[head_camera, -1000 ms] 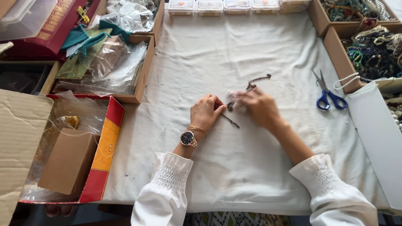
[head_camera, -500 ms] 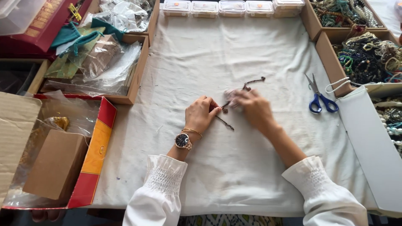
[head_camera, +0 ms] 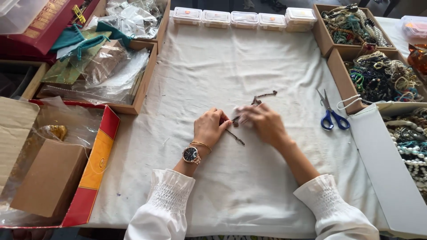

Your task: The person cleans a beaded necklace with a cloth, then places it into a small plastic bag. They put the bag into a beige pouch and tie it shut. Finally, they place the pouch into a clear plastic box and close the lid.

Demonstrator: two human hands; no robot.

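A white cloth (head_camera: 249,62) covers the counter (head_camera: 249,209), flanked by cardboard trays of beaded jewellery (head_camera: 382,75) and a red box (head_camera: 95,164). Blue-handled scissors (head_camera: 331,116) lie right of centre. At the middle, the left hand (head_camera: 210,129) and right hand (head_camera: 262,122) meet, fingers pressed together, pinching a thin dark beaded chain (head_camera: 235,138) that trails across the cloth on both sides.

Blue scissors (head_camera: 331,116) — bead boxes (head_camera: 382,78) beside them.
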